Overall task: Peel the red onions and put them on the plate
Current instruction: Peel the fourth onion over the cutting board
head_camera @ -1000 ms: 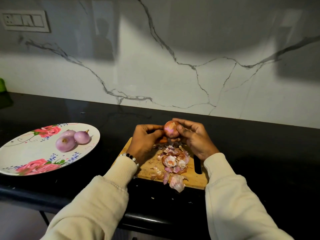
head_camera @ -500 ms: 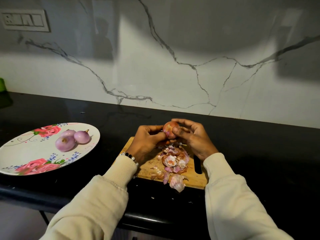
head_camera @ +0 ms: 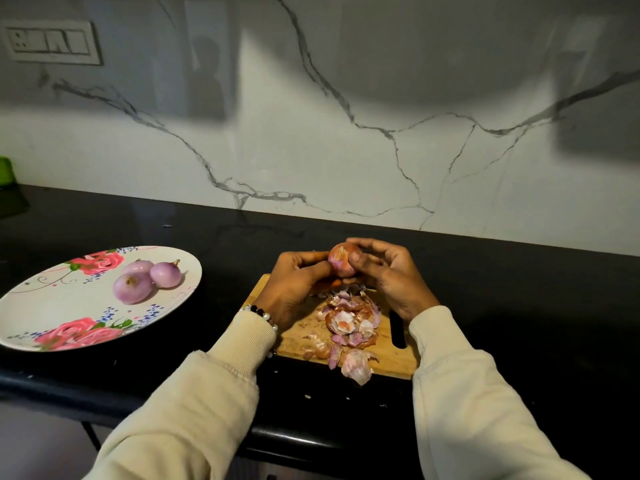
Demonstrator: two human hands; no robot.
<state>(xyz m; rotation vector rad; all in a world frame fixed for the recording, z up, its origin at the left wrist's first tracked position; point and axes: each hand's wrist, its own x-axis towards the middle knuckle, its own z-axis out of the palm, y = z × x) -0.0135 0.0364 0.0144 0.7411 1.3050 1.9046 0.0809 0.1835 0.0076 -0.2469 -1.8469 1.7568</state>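
A red onion point(head_camera: 341, 259), still partly in its reddish skin, is held above the far end of the wooden cutting board point(head_camera: 298, 332). My left hand point(head_camera: 294, 284) grips it from the left and my right hand point(head_camera: 388, 275) grips it from the right, thumb pressed on the skin. A heap of onion peels point(head_camera: 349, 323) lies on the board under my hands. At the left, a white plate with pink roses point(head_camera: 41, 306) carries three peeled onions point(head_camera: 133, 287) close together.
The black countertop point(head_camera: 519, 306) runs along a marble-look wall. A green object point(head_camera: 5, 171) sits at the far left edge. A switch panel point(head_camera: 52, 41) is on the wall. Small peel scraps point(head_camera: 308, 396) lie near the counter's front edge.
The onion has turned a little between my fingers and my right thumb has shifted across its skin. Hands stay in the same place above the board.
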